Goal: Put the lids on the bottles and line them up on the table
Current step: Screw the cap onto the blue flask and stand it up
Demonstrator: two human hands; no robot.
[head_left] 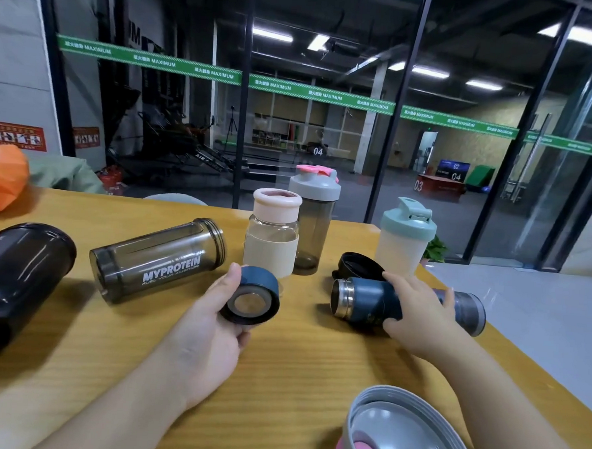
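Hands: left (210, 326) grips blue lid (251, 299), right (417, 313) grips lying blue flask (369, 305), hiding its middle.

Both bare forearms reach up from the 6 o'clock edge of the view toward 12 o'clock. The left hand (211, 317) sits palm-up at centre, thumb stretched toward 12 o'clock, fingers curled beneath a lid (250, 295) it grips, the open side of the lid facing the viewer. At about 3 o'clock from it, the right hand (420, 310) lies palm-down across a flask (366, 301), fingers draped over the far side, thumb hooked on the near side. The two hands are apart, wrists roughly level, and both forearms angle inward.
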